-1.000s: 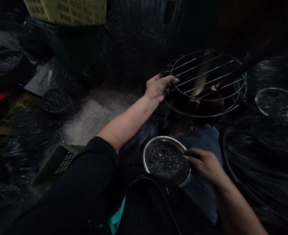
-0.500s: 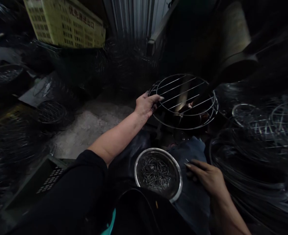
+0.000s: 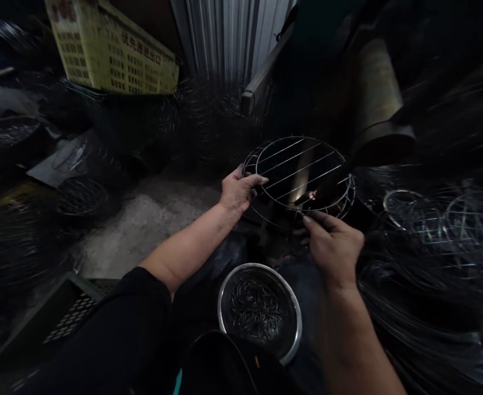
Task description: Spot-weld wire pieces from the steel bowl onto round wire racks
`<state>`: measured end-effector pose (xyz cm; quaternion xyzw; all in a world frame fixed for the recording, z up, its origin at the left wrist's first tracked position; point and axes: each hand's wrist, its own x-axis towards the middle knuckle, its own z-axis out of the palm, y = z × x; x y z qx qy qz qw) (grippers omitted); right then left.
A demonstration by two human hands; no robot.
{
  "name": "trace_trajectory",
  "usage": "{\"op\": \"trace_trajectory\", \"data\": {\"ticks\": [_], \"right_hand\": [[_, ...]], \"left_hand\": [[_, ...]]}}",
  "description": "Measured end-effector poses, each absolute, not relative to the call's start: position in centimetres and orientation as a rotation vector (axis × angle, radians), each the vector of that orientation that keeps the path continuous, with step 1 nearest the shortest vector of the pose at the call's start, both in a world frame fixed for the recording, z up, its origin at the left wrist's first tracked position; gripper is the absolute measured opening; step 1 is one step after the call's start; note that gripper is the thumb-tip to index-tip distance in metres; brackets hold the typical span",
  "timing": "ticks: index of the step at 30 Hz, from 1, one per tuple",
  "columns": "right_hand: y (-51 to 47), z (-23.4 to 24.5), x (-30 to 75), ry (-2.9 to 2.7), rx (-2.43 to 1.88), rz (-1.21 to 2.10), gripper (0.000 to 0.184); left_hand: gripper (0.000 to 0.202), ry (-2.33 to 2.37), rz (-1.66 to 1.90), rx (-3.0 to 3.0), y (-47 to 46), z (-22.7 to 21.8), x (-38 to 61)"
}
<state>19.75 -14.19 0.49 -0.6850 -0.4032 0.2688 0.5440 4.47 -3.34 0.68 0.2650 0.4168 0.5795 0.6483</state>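
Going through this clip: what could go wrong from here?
The right hand is close to the glowing spot at the tip of the dark tapered tool, so its fingertips might get burned. The wire rack is held at its edge by the left hand and might shift. The steel bowl of short wire pieces sits beside the right forearm, so a knock might tip it.

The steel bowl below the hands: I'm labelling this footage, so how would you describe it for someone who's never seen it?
Find the round wire rack mid-view, with the right hand at its lower edge. Below and left of that hand sits a steel bowl, its bright rim circling short dark wire pieces, unlike the wire coils beside it.
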Motion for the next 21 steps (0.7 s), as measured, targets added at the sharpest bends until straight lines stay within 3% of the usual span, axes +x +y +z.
{"op": "trace_trajectory", "data": {"ticks": [3,8,21], "right_hand": [[-14.0,0.4,18.7,-0.581,-1.376,0.814,0.033],[-13.5,1.0,17.9,-0.463,-1.241,0.976,0.035],[-14.1,-0.8,17.5,-0.526,-1.282,0.753,0.032]], "left_hand": [[0.037,0.972,1.309,0.586,-2.7,0.8,4.2],[0.032,0.95,1.251,0.595,-1.9,1.1,4.2],[0.034,0.929,1.256,0.597,-1.5,1.2,4.7]]}}
